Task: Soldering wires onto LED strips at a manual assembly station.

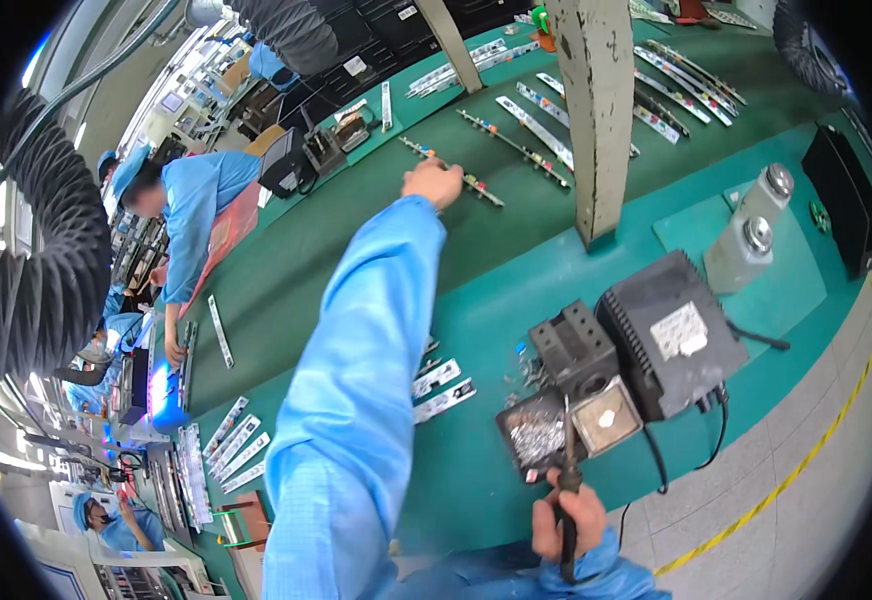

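Note:
My left arm stretches far over the dark green belt. At its end my left hand (434, 185) is closed on a narrow circuit board strip (483, 192) with coloured parts; its fingertips are partly hidden. Low on the right, my right hand (574, 515) grips a soldering iron (570, 480), its tip pointing up and away from me. The tip lies between a square tray of solder scraps (531, 432) and a sponge tray (608, 418). Just beyond stands a dark metal iron holder (573, 345), beside a black soldering station (671, 330).
More board strips (516, 148) lie along the belt (326, 255). A white post (593, 120) rises from the table edge. Two dispenser bottles (741, 250) stand at right. White strips (444, 390) lie beside my left sleeve. Across the belt, a person in blue (201, 200) leans in.

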Demonstrator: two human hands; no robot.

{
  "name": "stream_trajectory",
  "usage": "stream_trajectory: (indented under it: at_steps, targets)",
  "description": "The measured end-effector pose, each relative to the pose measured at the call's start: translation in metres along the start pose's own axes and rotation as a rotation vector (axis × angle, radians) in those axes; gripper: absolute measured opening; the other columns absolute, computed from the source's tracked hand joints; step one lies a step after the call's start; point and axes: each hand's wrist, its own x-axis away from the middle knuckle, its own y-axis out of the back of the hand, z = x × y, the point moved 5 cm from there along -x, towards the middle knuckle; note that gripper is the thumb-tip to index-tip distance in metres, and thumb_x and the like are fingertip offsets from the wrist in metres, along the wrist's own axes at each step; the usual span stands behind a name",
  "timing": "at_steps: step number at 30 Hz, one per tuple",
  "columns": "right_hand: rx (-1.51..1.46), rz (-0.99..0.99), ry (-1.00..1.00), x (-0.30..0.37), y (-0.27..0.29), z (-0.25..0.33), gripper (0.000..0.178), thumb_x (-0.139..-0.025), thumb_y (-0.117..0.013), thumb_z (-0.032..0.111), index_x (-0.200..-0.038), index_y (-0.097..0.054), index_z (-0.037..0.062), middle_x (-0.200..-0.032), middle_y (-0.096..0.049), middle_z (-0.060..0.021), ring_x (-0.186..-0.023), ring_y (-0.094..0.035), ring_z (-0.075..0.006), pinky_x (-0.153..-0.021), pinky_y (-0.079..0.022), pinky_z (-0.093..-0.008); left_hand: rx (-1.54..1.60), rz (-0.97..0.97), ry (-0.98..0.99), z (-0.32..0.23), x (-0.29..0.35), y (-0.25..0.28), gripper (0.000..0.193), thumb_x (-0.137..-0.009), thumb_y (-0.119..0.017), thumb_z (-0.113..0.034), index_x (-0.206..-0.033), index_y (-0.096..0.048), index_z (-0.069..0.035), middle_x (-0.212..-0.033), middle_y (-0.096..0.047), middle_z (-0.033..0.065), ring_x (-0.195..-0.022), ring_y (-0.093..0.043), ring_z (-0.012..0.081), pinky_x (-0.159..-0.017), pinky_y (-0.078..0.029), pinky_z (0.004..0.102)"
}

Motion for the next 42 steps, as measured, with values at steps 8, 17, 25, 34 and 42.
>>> stream_trajectory:
  at_steps: [8,17,25,34,42]
  targets:
    - [0.034,-0.142,-0.176,0.000,0.000,0.006,0.035,-0.067,-0.077,-0.001,-0.096,-0.059,0.0064,-0.097,-0.057,-0.0195,-0.079,-0.059,-0.0321,-0.073,-0.049,-0.0384,-0.055,0.123,0.020,-0.016,-0.073,-0.042,0.046,-0.079,-0.054,-0.023,-0.116,-0.055,0.005,-0.124,-0.053,0.0226,-0.104,-0.060,0.0362,-0.084,-0.051,0.0413]
    - [-0.020,-0.169,-0.390,0.009,0.001,0.004,0.034,-0.068,-0.078,0.002,-0.097,-0.060,0.0085,-0.102,-0.057,-0.0177,-0.091,-0.057,-0.0338,-0.083,-0.046,-0.0401,0.078,-0.017,0.120,-0.080,-0.044,-0.058,0.057,-0.077,-0.055,-0.037,-0.119,-0.054,0.001,-0.122,-0.056,0.0190,-0.103,-0.062,0.0296,-0.081,-0.052,0.0382]
    - [-0.032,-0.142,-0.215,0.005,0.003,-0.008,0.041,-0.069,-0.072,-0.001,-0.105,-0.053,0.0058,-0.098,-0.060,-0.0221,-0.074,-0.058,-0.0258,-0.066,-0.048,-0.0356,0.176,-0.103,0.125,-0.056,-0.034,-0.039,0.050,-0.073,-0.056,-0.022,-0.118,-0.055,0.000,-0.118,-0.058,0.0181,-0.104,-0.060,0.0306,-0.080,-0.052,0.0364]
    - [-0.123,-0.143,-0.210,0.029,0.001,-0.021,0.047,-0.087,-0.054,0.002,-0.130,-0.035,0.0048,-0.120,-0.055,-0.0256,-0.076,-0.053,-0.0152,-0.065,-0.046,-0.0273,0.068,0.245,-0.273,-0.001,0.176,0.141,0.022,-0.082,-0.061,-0.023,-0.087,-0.065,-0.002,-0.075,-0.065,0.0032,-0.069,-0.059,0.0107,-0.059,-0.049,0.0322]
    - [-0.076,-0.202,-0.187,0.016,-0.008,-0.011,0.043,-0.084,-0.054,-0.002,-0.125,-0.042,-0.0027,-0.117,-0.057,-0.0234,-0.069,-0.052,-0.0120,-0.062,-0.046,-0.0243,-0.679,0.297,-0.663,0.090,0.397,0.144,0.016,-0.072,-0.059,-0.015,-0.080,-0.059,-0.001,-0.076,-0.059,0.0157,-0.072,-0.062,0.0314,-0.063,-0.050,0.0410]
